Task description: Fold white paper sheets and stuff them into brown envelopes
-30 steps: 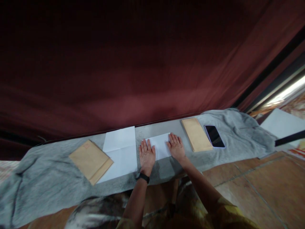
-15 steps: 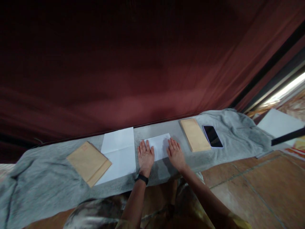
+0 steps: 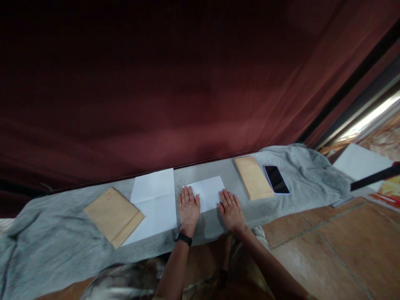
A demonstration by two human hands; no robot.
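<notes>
A folded sheet of white paper (image 3: pixel 208 193) lies on a long surface covered with a grey cloth (image 3: pixel 62 233). My left hand (image 3: pixel 189 207) rests flat over its left edge, fingers stretched out, a black band on the wrist. My right hand (image 3: pixel 231 209) lies flat at the paper's lower right corner, its fingers slightly apart. Left of my hands is a larger white sheet (image 3: pixel 158 208) with a crease across it. Brown envelopes (image 3: pixel 111 212) overlap that sheet's lower left side.
A stack of brown envelopes (image 3: pixel 253 177) lies to the right, beside a phone (image 3: pixel 276 180) with a dark screen. A red curtain (image 3: pixel 175 104) hangs right behind the cloth-covered surface. White paper (image 3: pixel 361 166) and a dark bar (image 3: pixel 375 177) stand at the far right, above the tiled floor (image 3: pixel 331 241).
My right hand has slid down toward me along the paper's right side, baring more of the sheet. My left hand stays on the left edge. The view has shifted slightly.
</notes>
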